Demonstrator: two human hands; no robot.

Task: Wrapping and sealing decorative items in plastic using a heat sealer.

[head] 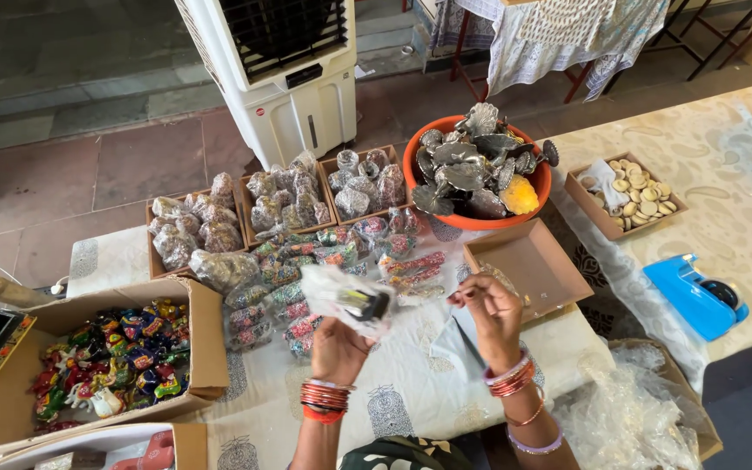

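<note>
Holding a clear pouch with something small and dark inside, the left hand grips it from below, raised over the counter. Right hand is up beside it, fingers pinched narrow; whether it holds a thin strip or pinches nothing is hard to tell, too small.

Head view, rest of scene: filled pouches of bright pieces lie in a pile on the cloth just beyond the hands. Behind them three trays hold bagged silvery items. An orange bowl is heaped with loose silver pieces, an empty tray sits right of the hands, and a box of painted figurines stands at left. A blue dispenser lies far right, with loose plastic bags at the lower right.

Progress, judged: many pouches look packed already; bowl and box still full, so plenty left.
</note>
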